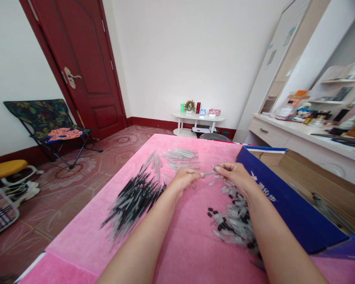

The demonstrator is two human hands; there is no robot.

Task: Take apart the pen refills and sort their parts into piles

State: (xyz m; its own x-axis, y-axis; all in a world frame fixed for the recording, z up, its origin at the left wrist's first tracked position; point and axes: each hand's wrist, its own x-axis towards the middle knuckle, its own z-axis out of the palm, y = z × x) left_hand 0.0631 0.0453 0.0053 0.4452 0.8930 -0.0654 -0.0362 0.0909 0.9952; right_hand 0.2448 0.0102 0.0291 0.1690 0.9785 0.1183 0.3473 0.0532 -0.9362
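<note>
Over the pink cloth [189, 236], my left hand [185, 179] pinches a slim translucent pen barrel [208, 173] that points to the right. My right hand [233, 174] is closed in a pinch at the barrel's other end; a small clear piece shows by its fingertips, too small to name. Left of my left forearm lies a heap of black-and-clear pen refills [136, 197]. Behind my left hand is a pile of translucent barrels [180, 154]. Beneath my right forearm spreads a heap of clear pen caps and small black plugs [235, 217], partly hidden by the arm.
An open blue cardboard box [284, 201] stands at the right with several pens inside. Beyond it is a cluttered white dresser [272, 130]. A low white table [198, 115] stands by the wall. At the left are a folding chair [44, 114] and a yellow stool [7, 169].
</note>
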